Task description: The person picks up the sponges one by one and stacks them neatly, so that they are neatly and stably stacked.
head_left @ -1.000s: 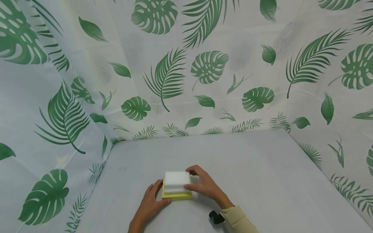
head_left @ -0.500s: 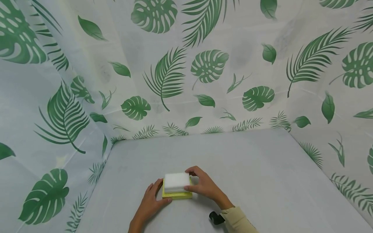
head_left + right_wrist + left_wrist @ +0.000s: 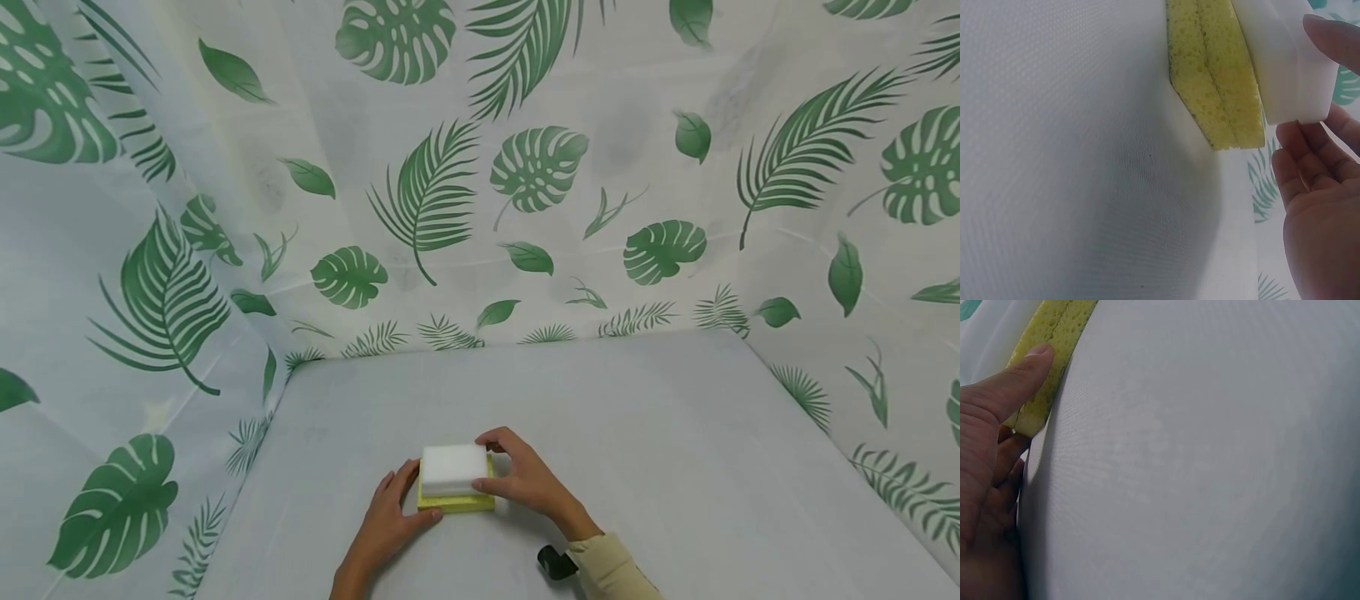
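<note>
A white foam sponge block (image 3: 453,465) lies on top of a yellow sponge (image 3: 459,504) on the grey-white table. In the right wrist view a seam line runs along the yellow sponge (image 3: 1225,81), which looks like two layers. My left hand (image 3: 384,525) holds the yellow sponge's left end, its thumb on the near side, as the left wrist view also shows. My right hand (image 3: 528,479) grips the right end of the white sponge (image 3: 1288,69) between thumb and fingers. The hidden side of the stack cannot be seen.
A small black object (image 3: 557,562) sits by the right sleeve (image 3: 611,562), near the bottom of the head view. Leaf-printed white cloth (image 3: 450,183) stands as walls behind and at both sides of the table (image 3: 600,408).
The white sponge has shifted slightly left over the yellow sponge, with my right hand still gripping it. My left hand stays in place on the yellow sponge.
</note>
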{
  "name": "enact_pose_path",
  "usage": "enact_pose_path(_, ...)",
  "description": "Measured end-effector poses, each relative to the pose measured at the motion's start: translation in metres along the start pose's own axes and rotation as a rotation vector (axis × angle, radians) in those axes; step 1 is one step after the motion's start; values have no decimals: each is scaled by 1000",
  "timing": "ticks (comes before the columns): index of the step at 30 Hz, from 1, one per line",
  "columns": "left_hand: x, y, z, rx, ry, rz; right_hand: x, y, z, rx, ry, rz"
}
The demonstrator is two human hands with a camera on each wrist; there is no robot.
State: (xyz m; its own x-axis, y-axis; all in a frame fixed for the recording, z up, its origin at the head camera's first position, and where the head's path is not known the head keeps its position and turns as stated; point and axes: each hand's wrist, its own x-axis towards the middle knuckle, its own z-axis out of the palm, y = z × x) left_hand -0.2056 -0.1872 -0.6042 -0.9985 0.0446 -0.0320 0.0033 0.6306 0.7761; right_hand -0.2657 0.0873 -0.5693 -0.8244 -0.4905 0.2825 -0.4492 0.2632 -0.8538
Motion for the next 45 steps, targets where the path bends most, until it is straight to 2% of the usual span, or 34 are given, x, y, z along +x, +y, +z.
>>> enact_pose_path(6, 1, -1, 0, 1, 6, 24, -1, -2, 1, -10, 2, -15)
enact_pose_path(18, 0, -1, 0, -2, 3, 16, -3, 2, 5, -44, -7, -33)
enact_pose_path(31, 0, 0, -2, 1, -3, 19, -3, 3, 6, -88, -96, 34)
enact_pose_path(38, 0, -1, 0, -6, -3, 10, -4, 5, 5, -121, -64, 16)
enact_pose_path(45, 1, -1, 0, -1, 1, 29, -6, 6, 3, -93, -55, 16)
